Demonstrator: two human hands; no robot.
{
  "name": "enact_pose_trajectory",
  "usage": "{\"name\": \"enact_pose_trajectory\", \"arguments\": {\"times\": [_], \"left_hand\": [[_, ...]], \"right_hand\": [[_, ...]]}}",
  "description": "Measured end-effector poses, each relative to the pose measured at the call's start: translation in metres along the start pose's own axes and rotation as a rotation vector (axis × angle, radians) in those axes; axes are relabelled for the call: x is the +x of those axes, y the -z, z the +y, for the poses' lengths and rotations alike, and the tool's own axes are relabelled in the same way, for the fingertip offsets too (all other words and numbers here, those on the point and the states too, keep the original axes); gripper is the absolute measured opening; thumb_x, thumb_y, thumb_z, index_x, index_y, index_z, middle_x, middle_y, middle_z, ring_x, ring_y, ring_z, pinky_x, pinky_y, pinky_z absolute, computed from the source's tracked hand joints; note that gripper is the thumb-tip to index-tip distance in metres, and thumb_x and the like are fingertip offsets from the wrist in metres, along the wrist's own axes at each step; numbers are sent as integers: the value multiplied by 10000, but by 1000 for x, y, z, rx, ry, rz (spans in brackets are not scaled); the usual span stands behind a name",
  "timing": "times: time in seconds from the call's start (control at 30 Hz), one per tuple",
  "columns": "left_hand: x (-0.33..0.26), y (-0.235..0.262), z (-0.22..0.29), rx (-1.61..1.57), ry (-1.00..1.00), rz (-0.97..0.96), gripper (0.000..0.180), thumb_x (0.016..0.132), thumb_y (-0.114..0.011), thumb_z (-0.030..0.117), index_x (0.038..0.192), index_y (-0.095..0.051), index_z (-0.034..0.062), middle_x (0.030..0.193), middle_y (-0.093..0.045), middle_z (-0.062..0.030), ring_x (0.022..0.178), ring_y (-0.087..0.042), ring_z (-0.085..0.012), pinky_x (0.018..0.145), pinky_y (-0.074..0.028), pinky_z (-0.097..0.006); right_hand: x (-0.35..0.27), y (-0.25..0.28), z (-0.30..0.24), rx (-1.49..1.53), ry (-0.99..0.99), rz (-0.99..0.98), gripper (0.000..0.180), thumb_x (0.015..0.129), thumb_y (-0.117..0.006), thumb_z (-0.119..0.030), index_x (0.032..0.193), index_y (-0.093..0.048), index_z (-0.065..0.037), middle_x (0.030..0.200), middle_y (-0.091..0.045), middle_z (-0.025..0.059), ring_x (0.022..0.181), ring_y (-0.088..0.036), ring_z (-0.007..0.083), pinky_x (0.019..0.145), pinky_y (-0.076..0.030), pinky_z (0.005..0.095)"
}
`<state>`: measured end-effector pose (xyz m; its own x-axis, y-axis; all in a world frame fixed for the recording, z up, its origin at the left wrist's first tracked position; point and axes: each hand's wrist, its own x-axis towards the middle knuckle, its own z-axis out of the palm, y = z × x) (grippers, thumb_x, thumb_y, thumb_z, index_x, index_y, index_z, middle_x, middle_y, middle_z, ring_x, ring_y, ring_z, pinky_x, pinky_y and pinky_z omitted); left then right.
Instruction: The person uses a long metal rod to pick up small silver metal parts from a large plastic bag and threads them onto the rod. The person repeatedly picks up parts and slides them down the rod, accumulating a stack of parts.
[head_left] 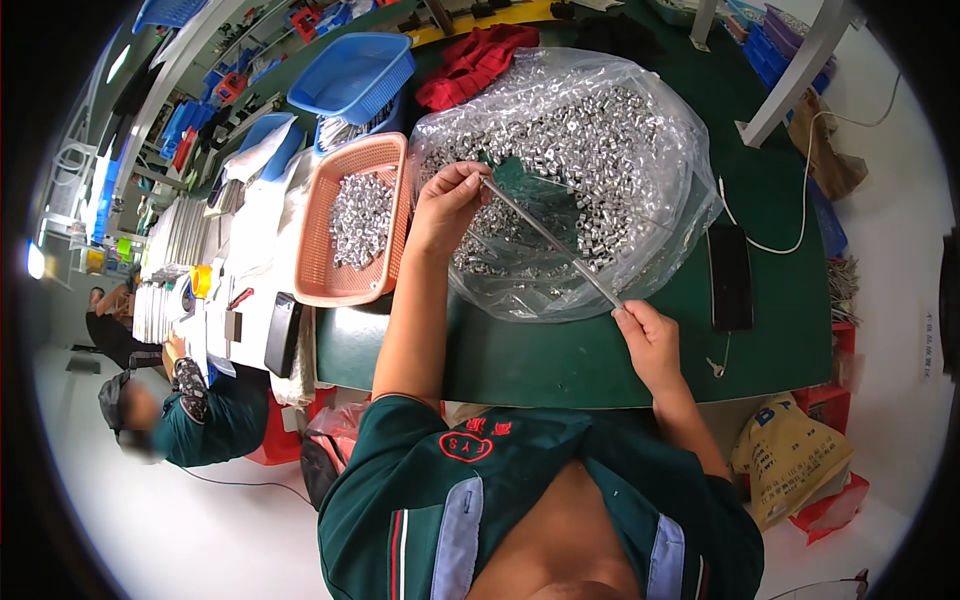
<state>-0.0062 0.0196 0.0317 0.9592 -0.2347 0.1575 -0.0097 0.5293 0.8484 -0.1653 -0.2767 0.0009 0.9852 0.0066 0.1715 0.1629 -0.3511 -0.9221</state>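
Note:
A thin grey metal rod [553, 241] slants over a clear plastic bag [694, 165] spread out on the table. My left hand [450, 207] pinches the rod's far left end between thumb and fingers. Its near right end is gripped by my right hand [648, 342], beyond the bag's near edge. Inside the bag lie a great many small shiny metal pieces [590, 125], and a bare green patch shows through beneath the rod. To the left of my left forearm, a salmon-coloured plastic basket [304, 245] holds more such pieces [362, 215].
A blue basket [350, 75] and a red cloth [478, 62] lie behind. At right are a black phone [730, 277], a white cable [790, 246] and a metal table leg [795, 80]. Another dark phone [283, 335] lies left. A co-worker [215, 415] sits farther left.

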Motion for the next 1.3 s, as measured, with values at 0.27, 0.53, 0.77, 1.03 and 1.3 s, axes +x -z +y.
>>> {"name": "enact_pose_trajectory", "arguments": {"times": [0.27, 0.53, 0.77, 1.03, 1.3], "left_hand": [[-1, -3, 29, 348, -14, 51, 228, 824, -660, 33, 1047, -616, 20, 857, -636, -24, 774, -589, -116, 743, -478, -256], [-1, -6, 22, 299, 84, 62, 178, 802, -710, 44, 948, -611, 18, 778, -612, -10, 709, -580, -108, 694, -470, -246], [-1, 7, 33, 413, 152, -79, 177, 804, -745, 120, 846, -592, 42, 725, -581, 3, 639, -523, -89, 610, -411, -224], [0, -4, 37, 268, 160, -68, 207, 846, -712, 141, 974, -622, 6, 789, -607, -15, 679, -531, -97, 631, -417, -231], [3, -6, 22, 53, 92, -88, 219, 882, -668, 134, 1050, -630, -1, 821, -622, -39, 698, -542, -117, 640, -430, -241]], "right_hand": [[-1, 0, 0, -53, 61, 7, 108, 887, -632, -114, 872, -615, -8, 624, -546, 101, 493, -496, 179, 492, -392, 289], [-1, -2, 0, -74, 93, 63, 115, 888, -633, -130, 864, -610, -20, 635, -554, 105, 495, -504, 213, 489, -394, 302], [-1, -1, 0, -108, 136, 27, 122, 883, -639, -139, 841, -605, -29, 640, -565, 105, 502, -524, 233, 483, -396, 319], [-1, 1, -2, -25, 31, -2, 116, 888, -633, -120, 869, -625, -5, 624, -561, 84, 518, -530, 153, 502, -404, 281], [2, 4, -2, 83, -25, -28, 119, 898, -623, -110, 895, -642, 8, 602, -546, 52, 539, -491, 82, 511, -394, 252]]}}
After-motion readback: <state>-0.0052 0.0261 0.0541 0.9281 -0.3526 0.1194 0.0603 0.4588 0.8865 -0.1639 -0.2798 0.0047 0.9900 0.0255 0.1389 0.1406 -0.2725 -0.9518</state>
